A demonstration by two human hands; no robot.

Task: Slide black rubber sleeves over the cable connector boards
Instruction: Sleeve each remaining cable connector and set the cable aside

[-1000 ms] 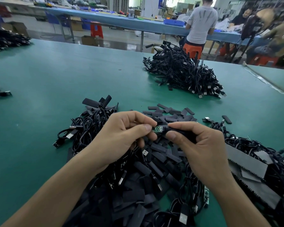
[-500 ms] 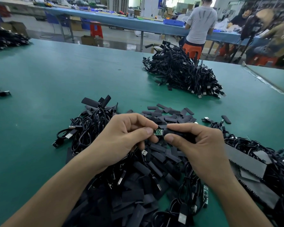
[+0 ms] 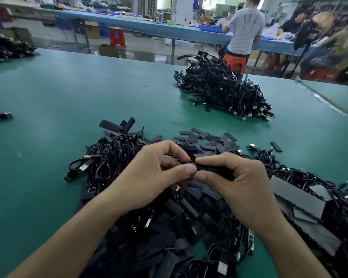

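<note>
Over the green table, my right hand pinches a black rubber sleeve between thumb and fingers. My left hand meets it from the left, thumb and fingers pinching the cable's connector end; the small green board is now hidden inside the sleeve and behind my fingertips. Under both hands lies a heap of loose black sleeves mixed with black USB cables. One bare green connector board shows low in the heap by my right wrist.
A second pile of black cables sits at the far right of the table. Grey toothed sheets lie on cables at my right. More cables are at the far left. People work at a blue bench behind.
The green board was visible between my fingertips; my hands have closed together and the sleeve now covers it. Both hands stayed in the same place.
</note>
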